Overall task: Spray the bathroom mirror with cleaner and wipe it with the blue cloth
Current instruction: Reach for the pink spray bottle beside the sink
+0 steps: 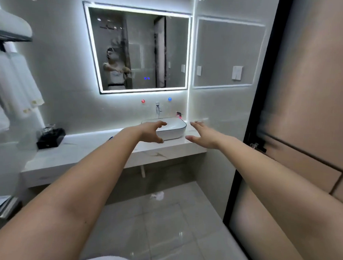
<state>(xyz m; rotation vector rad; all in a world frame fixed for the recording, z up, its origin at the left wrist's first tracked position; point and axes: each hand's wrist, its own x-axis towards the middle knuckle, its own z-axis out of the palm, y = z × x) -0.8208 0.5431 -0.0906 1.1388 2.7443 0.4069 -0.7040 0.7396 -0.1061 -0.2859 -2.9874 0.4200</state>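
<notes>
Evidently you were just starting: left hand (153,132) and right hand (202,134) hovered empty, fingers loose, so grabbing the cleaner seemed next.

Dim room, lit by mirror (137,51) LED edge; wide-angle warp, blur at right.

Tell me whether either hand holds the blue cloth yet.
No: the left hand and right hand both reach toward the counter, holding nothing.
</notes>
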